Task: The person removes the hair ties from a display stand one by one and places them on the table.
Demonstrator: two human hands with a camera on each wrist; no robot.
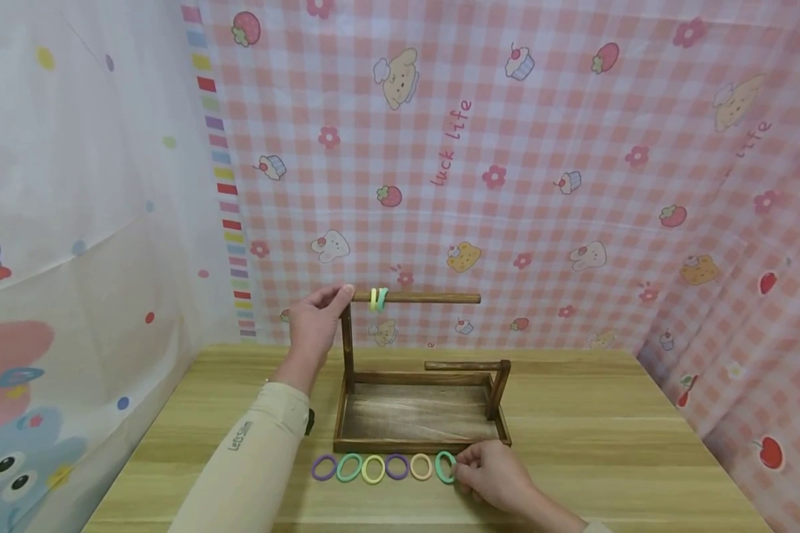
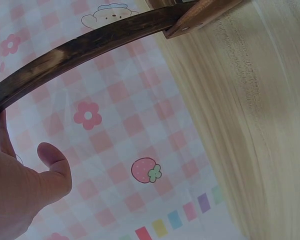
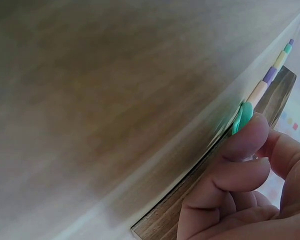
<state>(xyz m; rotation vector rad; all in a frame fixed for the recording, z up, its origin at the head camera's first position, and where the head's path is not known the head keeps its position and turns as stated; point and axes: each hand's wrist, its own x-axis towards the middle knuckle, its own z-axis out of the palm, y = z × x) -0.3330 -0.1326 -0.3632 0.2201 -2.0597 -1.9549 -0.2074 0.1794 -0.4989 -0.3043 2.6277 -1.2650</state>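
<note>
A dark wooden stand [image 1: 413, 447] has a tray base, a tall post with a long upper bar [image 1: 433, 298], and a shorter post with a low bar [image 1: 463, 366]. My left hand [image 1: 315, 322] grips the top corner of the tall post, thumb uppermost. Beside it, a yellow hair tie [image 1: 373, 299] and a green one [image 1: 382, 299] hang round the upper bar. In front of the tray, my right hand [image 1: 496, 474] pinches the right edge of a green hair tie [image 1: 445, 468], at the right end of a row. Its fingertips partly cover that tie in the right wrist view [image 3: 244, 117].
Leftward along the row lie a peach hair tie [image 1: 421, 466], purple [image 1: 396, 467], yellow [image 1: 373, 470], green [image 1: 350, 468] and purple [image 1: 324, 468] ones, on a wooden table [image 1: 587, 414]. A pink checked curtain [image 1: 560, 222] hangs behind; a white one [image 1: 133, 296] hangs at left.
</note>
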